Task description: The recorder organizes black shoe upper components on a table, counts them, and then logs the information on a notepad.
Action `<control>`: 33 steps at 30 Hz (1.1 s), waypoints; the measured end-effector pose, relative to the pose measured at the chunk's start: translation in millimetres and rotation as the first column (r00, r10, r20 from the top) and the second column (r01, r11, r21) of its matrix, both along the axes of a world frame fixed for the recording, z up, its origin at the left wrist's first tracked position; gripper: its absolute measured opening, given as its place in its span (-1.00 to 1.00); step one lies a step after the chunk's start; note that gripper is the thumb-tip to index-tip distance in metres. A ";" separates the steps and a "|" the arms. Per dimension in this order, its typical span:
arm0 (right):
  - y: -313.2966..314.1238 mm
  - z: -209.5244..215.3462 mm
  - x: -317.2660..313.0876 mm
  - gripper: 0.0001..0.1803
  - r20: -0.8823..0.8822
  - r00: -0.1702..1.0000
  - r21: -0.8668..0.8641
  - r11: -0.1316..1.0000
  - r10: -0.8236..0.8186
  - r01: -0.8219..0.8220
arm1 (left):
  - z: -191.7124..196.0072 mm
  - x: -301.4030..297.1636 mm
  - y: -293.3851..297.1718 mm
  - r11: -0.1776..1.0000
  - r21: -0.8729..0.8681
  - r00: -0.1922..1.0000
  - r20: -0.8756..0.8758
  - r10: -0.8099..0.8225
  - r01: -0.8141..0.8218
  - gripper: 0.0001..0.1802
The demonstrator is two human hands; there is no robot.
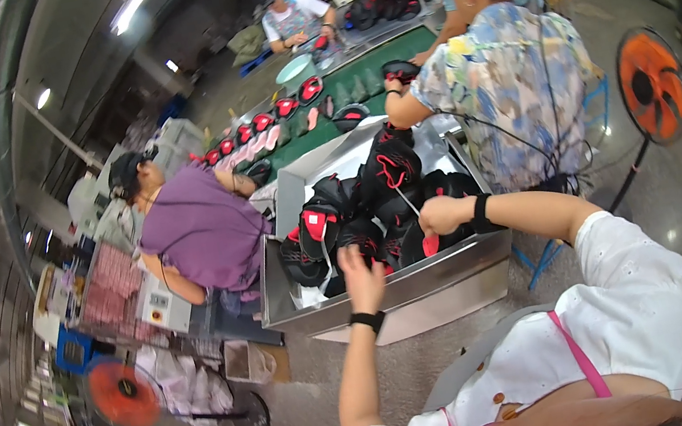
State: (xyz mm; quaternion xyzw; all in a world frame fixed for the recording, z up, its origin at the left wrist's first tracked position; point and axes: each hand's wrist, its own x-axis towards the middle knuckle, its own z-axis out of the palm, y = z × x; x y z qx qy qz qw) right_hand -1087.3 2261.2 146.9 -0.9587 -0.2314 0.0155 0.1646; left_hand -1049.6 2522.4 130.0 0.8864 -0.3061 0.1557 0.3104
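A metal-rimmed bin [399,291] in front of me holds a heap of black shoes with red trim [391,164]. My right hand [447,214] is closed over the right part of the heap. A thin pale strip [408,201] runs from its fingers up toward a shoe, and a red piece [430,245] shows just below them; whether the two are joined is unclear. My left hand [360,280] is above the near rim, fingers stretched toward the shoes and thumb apart, with nothing visible in it. Close by, a black shoe with a red lining [317,222] lies in the heap.
Beyond the bin runs a green conveyor belt [319,134] carrying shoe parts. A person in purple [203,222] works at the left, another in a patterned shirt [505,86] at the right. Orange fans [651,84] stand at both sides. Other people are at the far end.
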 end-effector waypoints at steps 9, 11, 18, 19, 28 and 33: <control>101.7 -27.9 -241.1 -0.76 -0.276 0.948 0.246 0.965 0.157 -0.088 | -98.2 -190.1 -29.6 0.600 0.090 0.606 -0.176 -0.776 0.795 -0.32; 75.2 -55.2 -295.5 -0.71 -0.624 0.770 0.476 0.847 0.136 0.236 | -113.0 -247.1 -30.6 0.567 -0.027 0.514 -0.385 -0.766 0.823 -0.51; 46.2 -196.3 -547.0 -0.69 -0.719 0.566 0.154 0.701 -0.403 0.696 | -134.8 -316.4 -46.6 0.289 0.100 0.263 -0.747 -0.610 0.952 -0.69; 47.0 -196.3 -577.7 -0.65 -0.725 0.462 -0.046 0.704 -0.511 0.708 | -140.1 -313.3 -49.7 0.272 0.108 0.259 -0.744 -0.615 0.956 -0.69; 28.8 -248.9 -819.8 -0.78 -0.792 0.044 0.377 -0.431 -0.609 0.820 | -173.5 -440.5 -225.8 -0.428 0.172 -0.147 -0.774 -0.616 0.887 -0.71; -26.0 -303.2 -877.2 -0.78 -0.632 -0.439 0.245 -0.702 -0.638 0.669 | -163.5 -532.7 -339.6 -0.066 -0.315 -0.321 -0.937 -0.141 0.947 -0.76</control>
